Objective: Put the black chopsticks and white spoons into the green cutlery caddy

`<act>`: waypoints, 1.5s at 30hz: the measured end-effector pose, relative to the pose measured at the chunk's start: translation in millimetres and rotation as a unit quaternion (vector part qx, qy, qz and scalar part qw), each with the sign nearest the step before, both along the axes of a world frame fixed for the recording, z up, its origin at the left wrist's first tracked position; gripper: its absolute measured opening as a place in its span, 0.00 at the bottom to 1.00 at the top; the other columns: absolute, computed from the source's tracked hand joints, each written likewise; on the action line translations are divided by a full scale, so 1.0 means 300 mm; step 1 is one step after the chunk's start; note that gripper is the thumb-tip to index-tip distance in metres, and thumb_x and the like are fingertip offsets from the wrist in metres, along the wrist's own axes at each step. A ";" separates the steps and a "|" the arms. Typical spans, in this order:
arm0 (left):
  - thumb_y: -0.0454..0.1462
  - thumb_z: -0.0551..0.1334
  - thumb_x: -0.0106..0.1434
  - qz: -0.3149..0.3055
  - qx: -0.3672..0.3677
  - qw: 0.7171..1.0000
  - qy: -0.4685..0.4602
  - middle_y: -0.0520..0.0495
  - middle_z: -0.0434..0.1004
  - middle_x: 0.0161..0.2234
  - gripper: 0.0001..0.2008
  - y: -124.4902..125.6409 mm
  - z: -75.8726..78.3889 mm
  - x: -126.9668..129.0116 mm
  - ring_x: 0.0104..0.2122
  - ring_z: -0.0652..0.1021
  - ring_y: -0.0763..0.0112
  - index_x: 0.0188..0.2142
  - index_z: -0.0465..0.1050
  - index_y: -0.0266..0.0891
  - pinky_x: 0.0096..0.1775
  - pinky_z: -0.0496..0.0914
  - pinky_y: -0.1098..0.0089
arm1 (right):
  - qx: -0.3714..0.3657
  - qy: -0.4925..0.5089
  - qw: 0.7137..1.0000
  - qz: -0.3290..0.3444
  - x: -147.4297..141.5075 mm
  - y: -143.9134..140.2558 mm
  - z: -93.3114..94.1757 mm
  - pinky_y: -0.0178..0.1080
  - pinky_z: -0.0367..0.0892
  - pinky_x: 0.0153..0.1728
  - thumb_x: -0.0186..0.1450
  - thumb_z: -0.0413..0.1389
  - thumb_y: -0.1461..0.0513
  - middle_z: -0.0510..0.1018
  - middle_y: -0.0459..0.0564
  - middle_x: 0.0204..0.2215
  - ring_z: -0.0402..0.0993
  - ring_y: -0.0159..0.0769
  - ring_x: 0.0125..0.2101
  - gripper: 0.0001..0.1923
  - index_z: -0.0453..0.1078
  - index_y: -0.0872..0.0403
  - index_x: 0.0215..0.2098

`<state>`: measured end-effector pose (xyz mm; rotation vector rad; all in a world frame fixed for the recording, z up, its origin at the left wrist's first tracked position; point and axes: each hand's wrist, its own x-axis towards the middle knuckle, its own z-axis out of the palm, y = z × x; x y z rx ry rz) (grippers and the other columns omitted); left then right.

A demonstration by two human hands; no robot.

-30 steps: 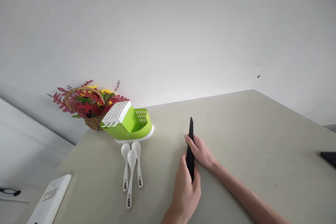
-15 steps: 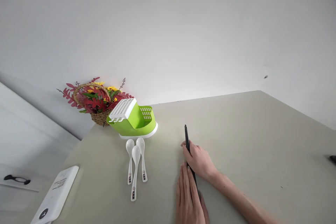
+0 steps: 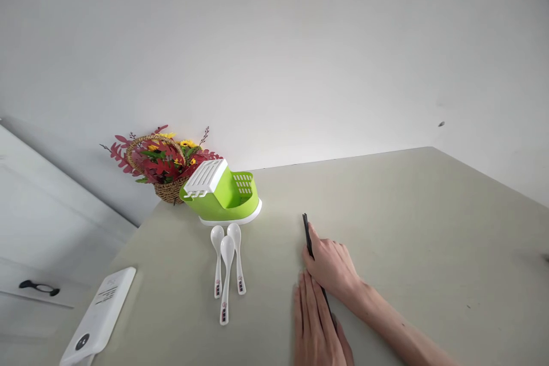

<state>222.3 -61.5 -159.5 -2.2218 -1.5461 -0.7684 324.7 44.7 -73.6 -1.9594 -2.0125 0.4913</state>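
Observation:
A bundle of thin black chopsticks (image 3: 309, 235) lies pointing away from me on the table. My right hand (image 3: 332, 263) is closed around its upper part, thumb and fingers on either side. Lower down, my left hand (image 3: 314, 320) presses along the bundle, its fingers straight and together on the left and its thumb on the right. The hands partly hide the chopsticks, so their number cannot be made out. To the left, three white spoons (image 3: 227, 274) lie side by side, handles toward me. Behind them stands a green and white utensil holder (image 3: 214, 206).
A wicker basket (image 3: 169, 191) of red and yellow flowers stands behind the holder, against the wall. At the left table edge lies a white device (image 3: 100, 314) with a dark round mark. A cabinet with a black handle (image 3: 39, 287) is beyond it. The table (image 3: 407, 223) extends right.
My right hand has shifted its grip on the chopsticks, with the index finger now extended along them. Their far tips sit slightly nearer to me and closer together. The view has shifted slightly.

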 end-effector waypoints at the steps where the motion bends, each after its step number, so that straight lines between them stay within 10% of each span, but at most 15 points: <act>1: 0.26 0.57 0.64 0.000 -0.001 1.000 -0.001 0.34 0.61 0.70 0.43 0.000 0.000 0.001 0.66 0.69 0.49 0.75 0.39 0.29 0.62 0.73 0.52 | 0.002 -0.006 1.000 0.000 -0.001 -0.001 -0.003 0.39 0.49 0.25 0.71 0.45 0.65 0.81 0.48 0.26 0.78 0.39 0.26 0.32 0.53 0.62 0.72; 24: 0.35 0.59 0.67 -0.032 -0.057 0.997 -0.028 0.35 0.55 0.72 0.40 -0.038 0.094 -0.009 0.71 0.60 0.45 0.74 0.46 0.30 0.64 0.69 0.50 | 0.031 -0.029 0.999 -0.004 0.035 0.008 -0.030 0.38 0.50 0.25 0.75 0.43 0.60 0.80 0.47 0.25 0.77 0.40 0.25 0.29 0.55 0.55 0.72; 29: 0.38 0.58 0.72 -0.068 -0.050 0.996 -0.022 0.35 0.53 0.73 0.37 0.059 0.282 -0.125 0.73 0.53 0.48 0.75 0.45 0.36 0.65 0.67 0.50 | 0.060 0.030 0.997 -0.037 0.062 0.026 -0.053 0.37 0.50 0.27 0.75 0.44 0.56 0.76 0.44 0.21 0.74 0.41 0.23 0.25 0.60 0.52 0.68; 36: 0.44 0.54 0.74 0.060 0.111 0.990 -0.056 0.32 0.52 0.73 0.26 0.452 0.636 -0.427 0.74 0.46 0.45 0.67 0.59 0.34 0.70 0.49 0.39 | 0.078 0.129 0.987 -0.055 0.092 0.049 -0.069 0.35 0.54 0.28 0.73 0.43 0.58 0.69 0.39 0.18 0.69 0.37 0.23 0.21 0.66 0.51 0.60; 45: 0.47 0.46 0.75 0.087 0.013 0.994 -0.067 0.36 0.68 0.66 0.26 0.667 0.696 -0.574 0.64 0.71 0.51 0.63 0.68 0.36 0.62 0.68 0.51 | 0.109 0.263 0.955 -0.084 0.130 0.073 -0.081 0.33 0.58 0.27 0.69 0.42 0.57 0.58 0.35 0.16 0.59 0.34 0.20 0.19 0.69 0.52 0.51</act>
